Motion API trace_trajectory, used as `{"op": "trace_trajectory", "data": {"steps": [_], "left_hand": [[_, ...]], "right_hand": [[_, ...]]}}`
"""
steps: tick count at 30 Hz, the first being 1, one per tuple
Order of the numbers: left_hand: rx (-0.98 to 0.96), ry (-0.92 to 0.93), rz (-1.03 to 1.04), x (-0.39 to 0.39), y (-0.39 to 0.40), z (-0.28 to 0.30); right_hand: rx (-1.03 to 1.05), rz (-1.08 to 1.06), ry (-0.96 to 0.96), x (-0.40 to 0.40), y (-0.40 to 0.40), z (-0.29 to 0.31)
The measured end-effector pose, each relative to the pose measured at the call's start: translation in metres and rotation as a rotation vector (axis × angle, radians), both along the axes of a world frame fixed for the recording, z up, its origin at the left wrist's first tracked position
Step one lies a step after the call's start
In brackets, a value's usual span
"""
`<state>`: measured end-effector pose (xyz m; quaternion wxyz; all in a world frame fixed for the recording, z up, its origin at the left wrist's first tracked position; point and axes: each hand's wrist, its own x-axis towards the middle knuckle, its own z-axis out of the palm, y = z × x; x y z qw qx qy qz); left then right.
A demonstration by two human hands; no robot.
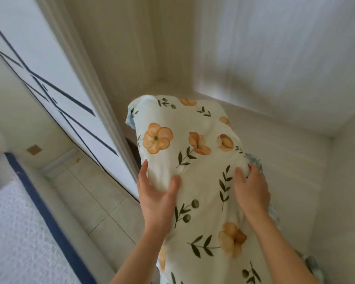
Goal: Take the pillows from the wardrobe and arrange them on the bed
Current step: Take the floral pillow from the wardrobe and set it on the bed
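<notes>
A cream pillow printed with orange flowers and green leaves fills the middle of the head view, held up in front of the open wardrobe. My left hand clasps its left edge, thumb pressed into the cloth. My right hand grips its right side, fingers curled over a bunched fold. A pale blue layer shows under the pillow at its right edge and top left corner. The bed, white-textured with a dark blue border, lies at the lower left.
A white sliding wardrobe door with dark blue line pattern stands at the left. A strip of pale tiled floor runs between bed and wardrobe. The wardrobe's shelf and inner walls are beige and blurred.
</notes>
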<state>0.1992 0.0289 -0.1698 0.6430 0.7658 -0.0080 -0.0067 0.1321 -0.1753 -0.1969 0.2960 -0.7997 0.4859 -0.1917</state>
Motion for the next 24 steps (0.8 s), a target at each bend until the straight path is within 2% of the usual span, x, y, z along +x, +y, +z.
{"op": "trace_trajectory", "data": {"steps": [4, 10, 18, 24], "left_hand": [[-0.008, -0.157, 0.018, -0.008, 0.04, 0.019], [0.049, -0.322, 0.143, -0.01, 0.119, 0.04], [0.067, -0.326, 0.443, -0.01, 0.239, 0.031], [0.12, -0.328, 0.617, -0.008, 0.314, 0.022]], "right_hand": [[0.114, 0.084, -0.209, 0.002, 0.034, 0.016], [0.2, 0.301, -0.393, 0.023, 0.106, 0.028], [0.238, 0.722, -0.237, 0.07, 0.203, 0.028], [0.318, 0.943, -0.13, 0.108, 0.283, 0.015]]}}
